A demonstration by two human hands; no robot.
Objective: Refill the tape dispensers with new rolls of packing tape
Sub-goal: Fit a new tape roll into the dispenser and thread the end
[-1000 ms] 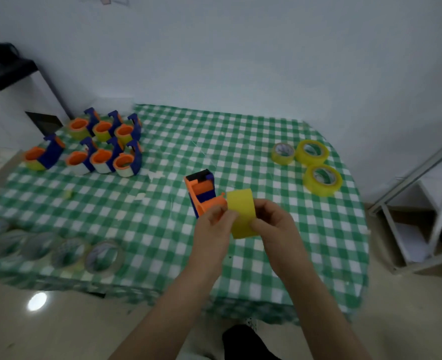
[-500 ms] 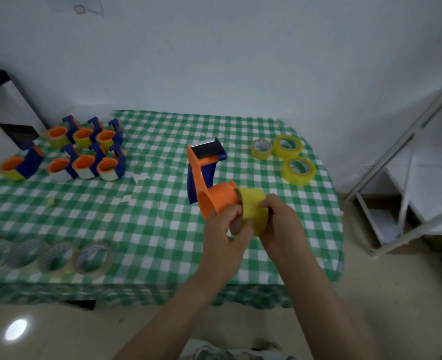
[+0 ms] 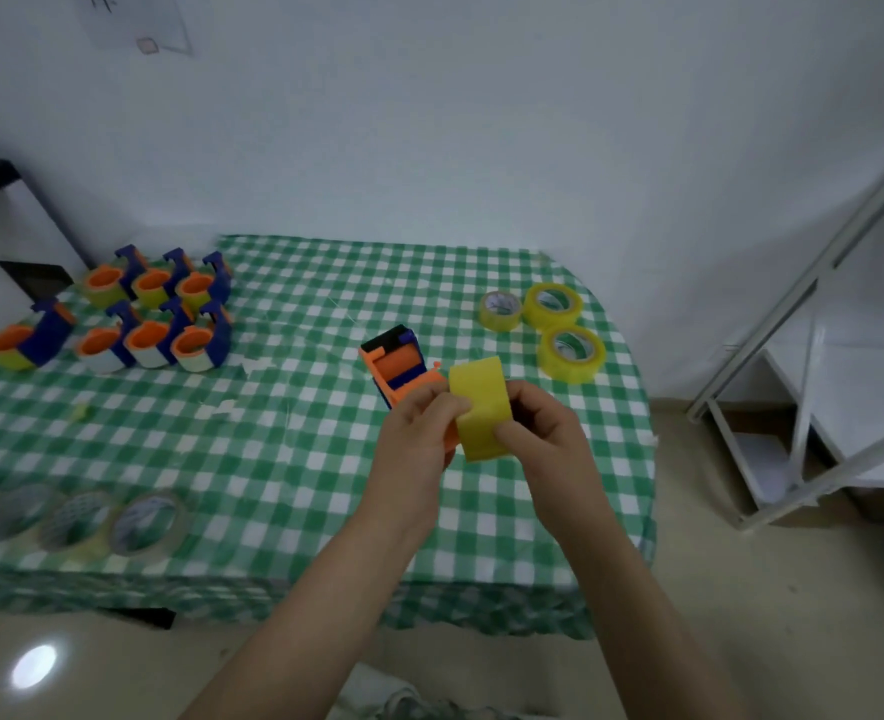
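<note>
Checked table [image 3: 299, 433]: seven filled dispensers [image 3: 196, 345] far left, three spare rolls [image 3: 572, 356] right. Over it, a dispenser [image 3: 396, 368] is gripped in the left hand [image 3: 414, 439], a roll [image 3: 481, 407] pinched in the right hand [image 3: 544, 433], judged unseated.

head-worn view, looking down, table [image 3: 284, 459] close

dispenser [image 3: 396, 363]: orange and blue plastic, looks pretty matt
tape roll [image 3: 481, 407]: yellow film, smooth, soft sheen
loose rolls [image 3: 572, 372]: yellowish see-through film, a bit shinier
tabletop [image 3: 273, 449]: green-white checked cloth, matt, slightly wrinkled
floor [image 3: 92, 662]: smooth and glossy, with a lamp glare on it
shelf [image 3: 855, 402]: white frame, smooth, looks like painted metal
</note>
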